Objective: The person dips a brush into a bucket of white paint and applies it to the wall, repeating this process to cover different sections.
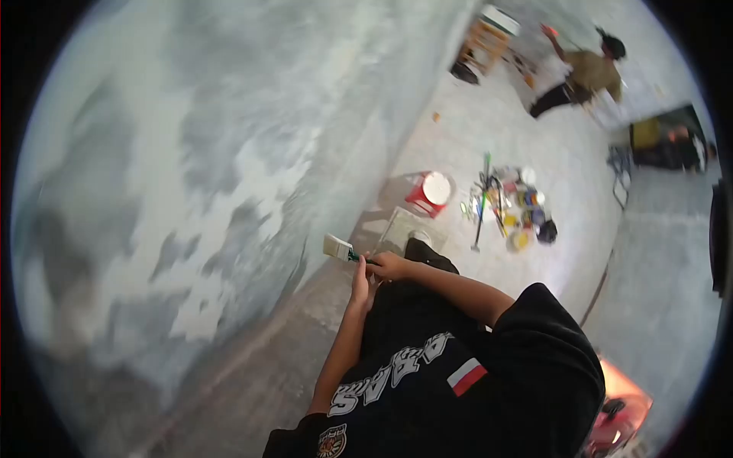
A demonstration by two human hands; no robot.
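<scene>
A wide flat paintbrush with pale bristles and a dark green handle is held in front of my waist, its bristles pointing left toward the wall. My right hand is closed round the rear of the handle. Just below it, my left hand is closed against the same handle, with some of its fingers hidden. The bristles appear apart from the patchy grey-and-white wall, which fills the left side.
Beyond my feet stand a red bucket with a white top and a cluster of paint containers and long-handled tools. A wooden stool is farther off. One person works at the back; another person is at right.
</scene>
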